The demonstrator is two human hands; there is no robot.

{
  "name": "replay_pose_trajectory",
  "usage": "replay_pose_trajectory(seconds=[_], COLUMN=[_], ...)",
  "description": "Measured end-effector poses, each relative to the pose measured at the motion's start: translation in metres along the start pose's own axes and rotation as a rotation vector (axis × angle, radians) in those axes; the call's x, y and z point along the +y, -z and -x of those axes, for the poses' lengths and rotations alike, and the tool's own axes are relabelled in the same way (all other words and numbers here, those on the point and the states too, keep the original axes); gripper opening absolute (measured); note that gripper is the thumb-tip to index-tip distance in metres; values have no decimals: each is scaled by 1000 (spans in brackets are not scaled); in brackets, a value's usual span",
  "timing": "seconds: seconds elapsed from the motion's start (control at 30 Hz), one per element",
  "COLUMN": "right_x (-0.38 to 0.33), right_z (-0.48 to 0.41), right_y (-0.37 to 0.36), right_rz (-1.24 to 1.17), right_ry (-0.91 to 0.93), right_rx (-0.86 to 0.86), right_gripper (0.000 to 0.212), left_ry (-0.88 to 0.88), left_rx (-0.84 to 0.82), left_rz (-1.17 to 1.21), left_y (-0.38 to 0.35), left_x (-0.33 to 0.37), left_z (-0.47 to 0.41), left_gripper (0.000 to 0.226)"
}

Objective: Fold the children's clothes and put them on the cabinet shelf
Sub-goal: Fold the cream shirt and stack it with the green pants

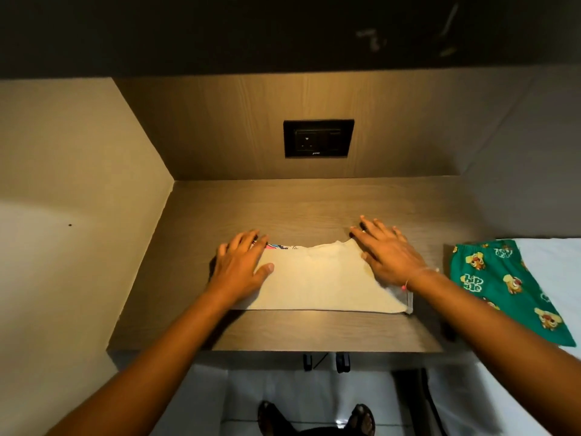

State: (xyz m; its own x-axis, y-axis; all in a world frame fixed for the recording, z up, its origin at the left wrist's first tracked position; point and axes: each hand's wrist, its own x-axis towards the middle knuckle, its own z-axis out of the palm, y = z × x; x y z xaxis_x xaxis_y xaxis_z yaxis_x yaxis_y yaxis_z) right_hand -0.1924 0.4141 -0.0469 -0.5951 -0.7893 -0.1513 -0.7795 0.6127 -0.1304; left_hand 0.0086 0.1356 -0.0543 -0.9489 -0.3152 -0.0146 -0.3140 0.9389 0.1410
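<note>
Warm, dim overhead light

I saw a warm glow on the back panel (239, 127) and shelf (314, 202); the top band (283, 26) was nearly black. Soft shadows lay along the shelf's near edge. Lines bowed toward the edges.

The left hand (239, 265) and right hand (390, 250) hide both ends of the cream garment (317, 278), whose print (279, 247) shows only as a sliver. Dark fittings (342, 361) under the bench's (314, 328) front edge are too small to identify.
</note>
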Motion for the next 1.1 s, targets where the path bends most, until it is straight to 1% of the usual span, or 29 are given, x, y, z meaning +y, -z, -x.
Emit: replay_pose_trajectory(seconds=[0.1, 0.17, 0.2, 0.27, 0.33, 0.37, 0.43, 0.47, 0.53, 0.6, 0.67, 0.7, 0.73, 0.77, 0.83, 0.87, 0.9, 0.93, 1.03, 1.07, 1.1], right_x=[15, 19, 18, 18, 18, 18, 17, 17, 14, 11, 3, -3, -9, -13, -21, -20, -18, -17, -9, -7, -6], right_z=[-21, -30, -33, -36, -36, -35, -29, -24, -9, 13, 40, 52, 62, 70, 78, 80, 82, 83, 85, 84, 82], right_y=[21, 27, 28, 26, 24, 25, 30, 34, 43, 49, 49, 45, 40, 32, 20, 15, 12, 13, 13, 12, 9], right_rz=[29, 48, 54, 21, -38, -58, -111, -137, -161, -89, 4, 28, 43, 57, 98, 108, 99, 66, 8, 10, 27], right_ry=[35, 58, 65, 46, -3, -26, -55, -60, -52, 26, 162, 220, 259, 266, 199, 164, 147, 145, 201, 221, 245], right_rx=[-140, -158, -152, -147, -174, -200, -230, -216, -112, 76, 243, 289, 300, 265, 89, 20, 0, 24, 214, 208, 144], right_gripper=[63, 60, 57, 46, 32, 27, 20, 17, 15, 16, 16, 14, 13, 13, 22, 31, 38, 43, 47, 50, 54], left_ry=[-65, -101, -121, -142, -134, -127, -92, -70, -57, -128, -227, -264, -288, -299, -278, -257, -222, -175, -13, 58, 145], left_rx=[-172, -250, -258, -248, -244, -241, -210, -175, -55, 109, 213, 225, 215, 182, 65, 15, -17, -24, -7, -59, -126], left_rz=[-31, -68, -61, -22, -34, -51, -31, 4, 92, 127, 103, 84, 58, 25, -67, -112, -133, -122, 1, 39, 88], left_y=[20, 24, 25, 26, 28, 28, 28, 28, 29, 29, 28, 27, 25, 23, 19, 19, 19, 20, 15, 9, 0], left_x=[-14, -17, -18, -19, -19, -19, -21, -22, -26, -34, -43, -45, -46, -44, -38, -33, -28, -20, 20, 36, 51], left_z=[-32, -43, -46, -51, -53, -54, -53, -51, -44, -31, -13, -4, 4, 11, 22, 27, 33, 41, 64, 70, 75], left_gripper=[66, 63, 58, 42, 24, 21, 20, 20, 17, 13, 20, 25, 29, 31, 32, 32, 35, 42, 65, 72, 77])
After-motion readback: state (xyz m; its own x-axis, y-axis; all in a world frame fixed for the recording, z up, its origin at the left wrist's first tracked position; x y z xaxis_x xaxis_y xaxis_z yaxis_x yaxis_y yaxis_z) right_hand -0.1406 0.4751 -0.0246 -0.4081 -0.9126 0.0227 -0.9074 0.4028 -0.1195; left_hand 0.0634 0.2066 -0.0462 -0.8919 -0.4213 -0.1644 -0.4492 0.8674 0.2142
